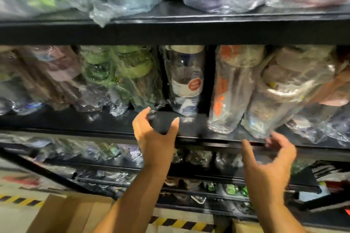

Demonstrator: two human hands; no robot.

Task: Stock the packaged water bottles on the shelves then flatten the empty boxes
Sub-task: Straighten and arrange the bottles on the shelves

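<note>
Plastic-wrapped water bottles stand in a row on the middle black shelf [94,123]. Among them are a clear bottle with a red round label [186,81], an orange-printed bottle [230,89] and a larger bottle with a grey handle [286,91] that leans left. My left hand [154,134] hovers at the shelf's front edge below the red-label bottle, fingers curved apart, holding nothing. My right hand [269,159] is spread open just under the leaning bottle's base, not gripping it. Green bottles [117,73] stand further left.
An upper shelf [170,30] carries more wrapped bottles. Lower shelves [208,174] hold smaller wrapped items. An open cardboard box [62,213] sits on the floor at bottom left, a second box [244,227] at bottom right, beside yellow-black floor tape [180,223].
</note>
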